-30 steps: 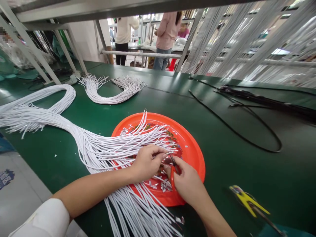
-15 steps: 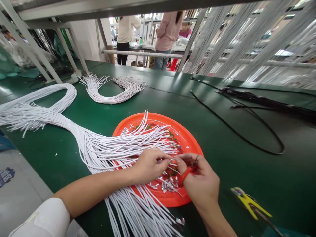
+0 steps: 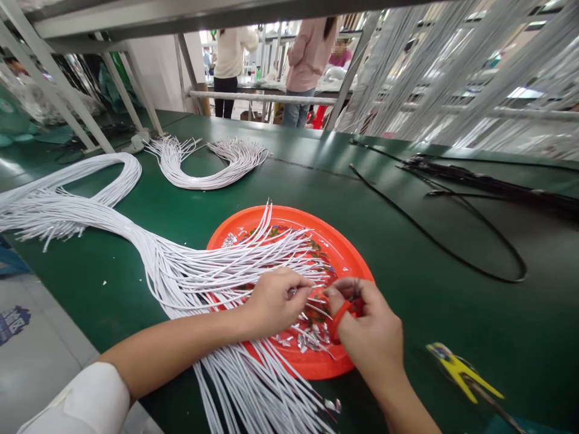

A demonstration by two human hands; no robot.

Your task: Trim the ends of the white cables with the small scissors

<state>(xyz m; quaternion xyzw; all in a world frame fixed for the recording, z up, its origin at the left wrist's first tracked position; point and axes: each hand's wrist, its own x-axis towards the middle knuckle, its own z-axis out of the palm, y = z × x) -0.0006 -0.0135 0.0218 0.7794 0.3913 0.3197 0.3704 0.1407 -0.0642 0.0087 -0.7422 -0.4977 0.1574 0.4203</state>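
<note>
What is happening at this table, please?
White cables spread across a red tray. The person's left hand seems to pinch one near its end, while the right hand, close by, holds a red-handled tool, mostly hidden. Silvery scraps lie in the tray; a yellow tool lies to the right on the green table.

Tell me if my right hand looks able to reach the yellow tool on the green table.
Probably yes: the yellow tool lies to the right of the right hand, with nothing visible between them. However, that hand already holds a red-handled tool.
</note>
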